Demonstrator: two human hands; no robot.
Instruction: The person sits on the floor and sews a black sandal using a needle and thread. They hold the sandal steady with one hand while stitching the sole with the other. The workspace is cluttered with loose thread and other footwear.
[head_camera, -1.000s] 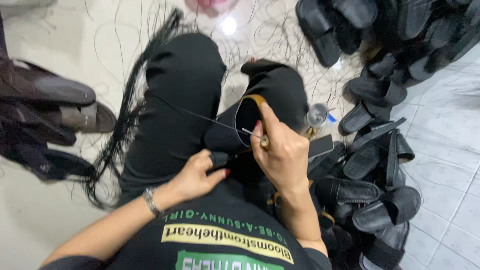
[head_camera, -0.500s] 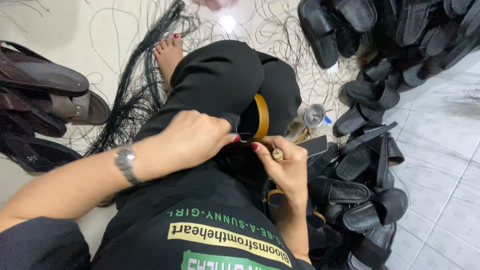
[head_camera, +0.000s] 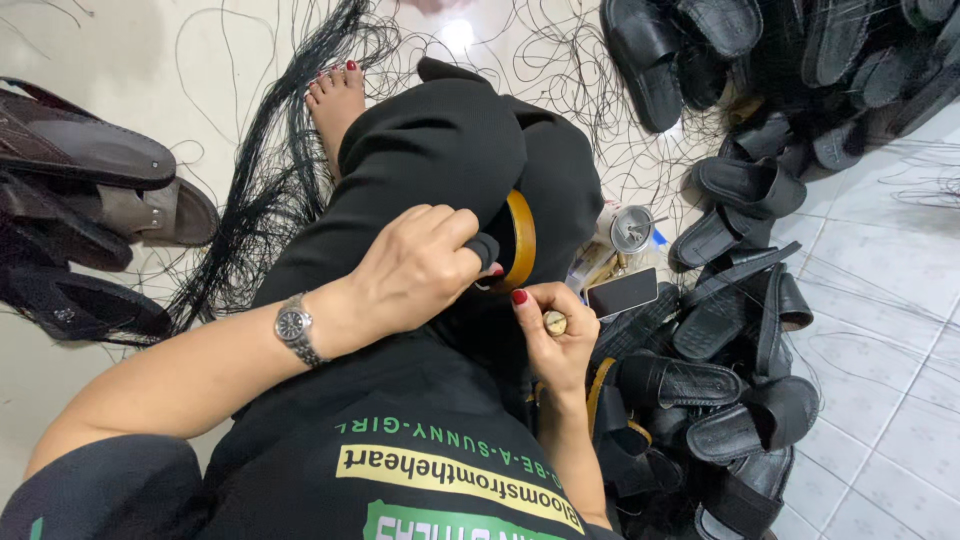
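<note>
Her left hand (head_camera: 425, 265) pinches the black sandal (head_camera: 505, 245) steady on her knee, while her right hand (head_camera: 550, 335) clamps a small wooden-handled tool (head_camera: 554, 322).

A glossy pale tiled floor (head_camera: 880, 330) is seen, lit by a lamp's bright reflection (head_camera: 458, 35) at the top.

Left hand (head_camera: 420, 268): forearm crosses the lap from lower left, wrist bent, knuckles up. Fingers (head_camera: 468, 232) curled tight in a pinch, tips turned down and toward the right hand.

Right hand (head_camera: 553, 335): sits lower, just beside the left, forearm rising from below close to the torso. Fingers folded in a loose fist, thumb raised, nail red.

Hands nearly touching.
</note>
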